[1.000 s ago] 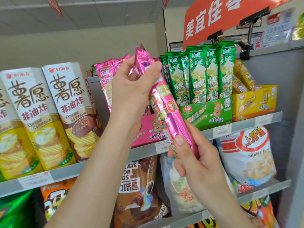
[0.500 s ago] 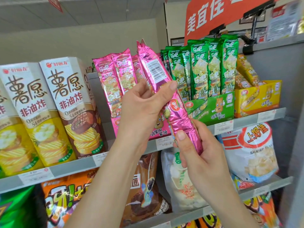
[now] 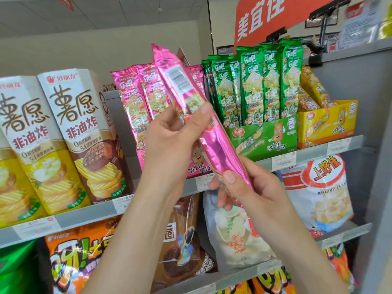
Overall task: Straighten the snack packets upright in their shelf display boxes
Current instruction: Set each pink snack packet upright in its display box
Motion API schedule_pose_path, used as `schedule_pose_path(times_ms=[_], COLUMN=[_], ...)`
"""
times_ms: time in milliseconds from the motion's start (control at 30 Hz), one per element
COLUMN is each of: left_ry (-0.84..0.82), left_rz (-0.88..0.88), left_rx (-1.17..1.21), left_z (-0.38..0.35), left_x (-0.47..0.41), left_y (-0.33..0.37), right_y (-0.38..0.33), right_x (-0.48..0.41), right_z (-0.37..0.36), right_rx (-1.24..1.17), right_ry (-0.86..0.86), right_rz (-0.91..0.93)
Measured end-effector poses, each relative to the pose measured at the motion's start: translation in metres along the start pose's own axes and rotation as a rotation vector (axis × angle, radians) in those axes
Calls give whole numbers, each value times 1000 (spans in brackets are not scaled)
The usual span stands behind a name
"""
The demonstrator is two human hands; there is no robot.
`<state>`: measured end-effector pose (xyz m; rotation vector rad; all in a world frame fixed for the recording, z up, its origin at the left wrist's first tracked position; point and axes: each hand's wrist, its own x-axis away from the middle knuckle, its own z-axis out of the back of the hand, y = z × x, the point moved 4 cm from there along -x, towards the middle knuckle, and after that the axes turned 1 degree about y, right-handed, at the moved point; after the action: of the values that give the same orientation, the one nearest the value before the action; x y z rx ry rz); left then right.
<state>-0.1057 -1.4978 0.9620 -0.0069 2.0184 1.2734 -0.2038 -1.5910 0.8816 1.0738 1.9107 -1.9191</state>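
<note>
I hold one long pink snack packet [image 3: 182, 90] slanted in front of the shelf, its barcode side facing me and its top leaning left. My left hand [image 3: 174, 136] grips its middle, thumb on the front. My right hand [image 3: 246, 187] pinches its lower end. Behind it several pink packets [image 3: 135, 98] stand in the pink display box [image 3: 199, 164], which my hands partly hide. To the right, green packets [image 3: 269, 81] stand upright in a green box [image 3: 267, 136]. Further right, yellow packets [image 3: 311, 90] lean in a yellow box [image 3: 331, 124].
Tall chip cartons [image 3: 84, 132] fill the shelf's left side. Large snack bags [image 3: 318, 194] sit on the shelf below. An orange sign [image 3: 275, 15] hangs above the green packets. A grey shelf upright [image 3: 379, 166] closes the right side.
My left hand has slid down from the packet's top to its middle, uncovering the barcode. The packet has turned slightly and the standing pink packets behind it have come into view.
</note>
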Motion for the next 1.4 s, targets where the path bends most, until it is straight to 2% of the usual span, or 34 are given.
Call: schedule_pose_path(times_ms=[100,200,433,500,633,700,767,867,1000,1067,1267,1400], left_ry=[10,-21,-105,-140,-156,-142,-132,-118,-169,-176,-171,-139], left_rz=[-20,-30,-75,-102,-132,-126,-113,-105,-39,-5,19,8], left_rx=[91,140,-44,-175,-293,-320,-297,-258,-164,-126,-119,-9], left_z=[2,-1,-5,-9,-15,-14,-10,-1,1,0,-6,-8], left_x=[-5,-3,3,8,20,21,20,14,11,11,-1,-10], left_y=[0,-1,-7,-8,-9,-7,-5,-1,-2,-4,6,15], right_y=[-1,-4,-5,-3,-1,2,3,1,3,11,13,13], right_x=[5,8,13,12,12,16,18,17,8,4,9,13], right_z=[-1,-3,-4,-1,0,-1,-3,-4,-9,-10,-9,-16], right_rx=[-53,-43,172,335,895,996,979,765,227,107,634,784], right_ry=[-27,66,270,364,516,571,555,406,208,149,341,428], right_rz=[1,49,173,224,434,511,558,496,210,77,146,247])
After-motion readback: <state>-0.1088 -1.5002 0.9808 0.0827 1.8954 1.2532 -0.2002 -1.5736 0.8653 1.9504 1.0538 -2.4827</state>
